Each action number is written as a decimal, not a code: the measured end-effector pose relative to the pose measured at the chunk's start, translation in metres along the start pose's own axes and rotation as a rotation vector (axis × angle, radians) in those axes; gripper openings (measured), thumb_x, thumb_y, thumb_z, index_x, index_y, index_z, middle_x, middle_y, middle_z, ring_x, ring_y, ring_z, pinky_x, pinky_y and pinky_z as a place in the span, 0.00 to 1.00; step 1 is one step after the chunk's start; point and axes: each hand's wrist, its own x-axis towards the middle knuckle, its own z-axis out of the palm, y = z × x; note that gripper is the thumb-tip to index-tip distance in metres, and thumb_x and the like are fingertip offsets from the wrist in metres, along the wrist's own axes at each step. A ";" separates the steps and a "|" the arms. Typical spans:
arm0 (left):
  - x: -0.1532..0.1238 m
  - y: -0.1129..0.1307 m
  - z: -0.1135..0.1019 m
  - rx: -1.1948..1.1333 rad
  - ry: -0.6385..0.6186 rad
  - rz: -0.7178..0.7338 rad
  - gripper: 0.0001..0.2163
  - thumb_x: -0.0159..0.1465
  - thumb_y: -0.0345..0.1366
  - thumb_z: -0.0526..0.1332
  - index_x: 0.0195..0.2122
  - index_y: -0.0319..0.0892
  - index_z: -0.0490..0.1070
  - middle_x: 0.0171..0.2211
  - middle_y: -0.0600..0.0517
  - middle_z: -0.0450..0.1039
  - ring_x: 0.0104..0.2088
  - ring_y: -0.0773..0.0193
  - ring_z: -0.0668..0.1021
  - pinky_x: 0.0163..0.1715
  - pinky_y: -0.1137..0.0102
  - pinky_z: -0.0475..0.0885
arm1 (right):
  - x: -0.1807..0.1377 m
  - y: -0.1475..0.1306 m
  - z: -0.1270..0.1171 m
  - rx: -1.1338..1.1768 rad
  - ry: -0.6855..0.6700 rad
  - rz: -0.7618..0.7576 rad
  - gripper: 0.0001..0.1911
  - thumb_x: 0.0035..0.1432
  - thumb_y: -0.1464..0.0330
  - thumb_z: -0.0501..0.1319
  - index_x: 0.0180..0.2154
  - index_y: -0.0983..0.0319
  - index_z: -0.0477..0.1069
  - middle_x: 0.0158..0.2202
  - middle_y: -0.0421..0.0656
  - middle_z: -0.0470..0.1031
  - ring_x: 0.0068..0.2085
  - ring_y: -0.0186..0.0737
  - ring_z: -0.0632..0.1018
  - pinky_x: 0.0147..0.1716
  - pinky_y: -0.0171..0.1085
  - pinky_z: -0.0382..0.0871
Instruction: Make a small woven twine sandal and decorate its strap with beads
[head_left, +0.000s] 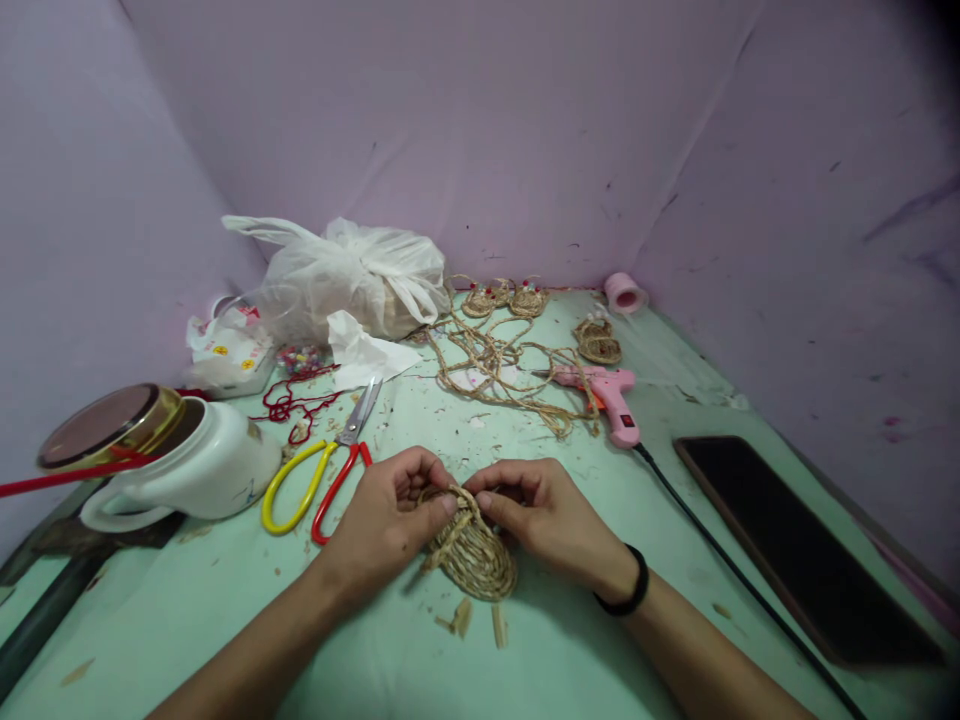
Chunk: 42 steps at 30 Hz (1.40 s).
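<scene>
A small woven straw sandal point(474, 560) is held between both hands over the near middle of the table. My left hand point(409, 505) pinches its upper edge from the left, thumb on top. On the other side, my right hand point(529, 510) grips the same edge with thumb and fingertips; a black band circles that wrist. The fingers partly hide the sandal's far end. Just left of my left hand lie scissors point(349, 440) with one yellow and one red handle, blades pointing away. Bits of dry straw point(463, 618) are scattered below the sandal.
Right of centre lie a pink glue gun point(616, 405) with a black cord, and a phone point(802, 550). Loose straw cord point(487, 360), small sandals point(527, 298) and a white plastic bag point(360, 270) are behind. A white mug point(217, 460) and a hammer point(56, 610) lie left.
</scene>
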 end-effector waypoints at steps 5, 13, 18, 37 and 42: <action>-0.002 -0.003 0.003 0.161 0.016 0.036 0.06 0.54 0.34 0.59 0.27 0.39 0.63 0.25 0.54 0.65 0.26 0.68 0.68 0.25 0.73 0.64 | -0.001 0.001 0.001 0.090 -0.059 0.044 0.06 0.44 0.71 0.62 0.29 0.64 0.75 0.23 0.39 0.72 0.22 0.30 0.69 0.22 0.30 0.64; 0.000 -0.004 0.003 0.316 0.042 0.055 0.03 0.54 0.32 0.58 0.26 0.39 0.65 0.22 0.55 0.65 0.24 0.68 0.67 0.24 0.73 0.63 | 0.000 0.007 0.002 0.111 -0.063 0.062 0.03 0.44 0.73 0.62 0.25 0.64 0.74 0.19 0.37 0.72 0.20 0.28 0.70 0.22 0.29 0.65; 0.000 -0.002 0.003 0.365 0.032 0.063 0.03 0.54 0.32 0.58 0.25 0.39 0.66 0.21 0.56 0.65 0.24 0.69 0.67 0.24 0.74 0.63 | 0.000 0.003 0.001 0.131 -0.062 0.099 0.02 0.45 0.73 0.61 0.23 0.65 0.72 0.17 0.36 0.70 0.19 0.28 0.70 0.20 0.29 0.65; 0.000 0.002 0.005 0.432 0.010 0.091 0.03 0.54 0.31 0.57 0.24 0.40 0.65 0.20 0.57 0.63 0.23 0.70 0.66 0.22 0.75 0.60 | -0.003 0.008 -0.001 -0.250 -0.028 -0.193 0.04 0.45 0.74 0.58 0.23 0.65 0.71 0.19 0.38 0.69 0.22 0.31 0.67 0.21 0.30 0.60; 0.000 0.002 0.001 0.346 -0.139 0.089 0.02 0.54 0.32 0.58 0.27 0.41 0.64 0.23 0.57 0.64 0.26 0.69 0.66 0.25 0.75 0.61 | -0.003 0.012 0.000 -0.298 -0.045 -0.246 0.04 0.46 0.74 0.56 0.24 0.64 0.69 0.19 0.37 0.67 0.22 0.30 0.65 0.20 0.29 0.59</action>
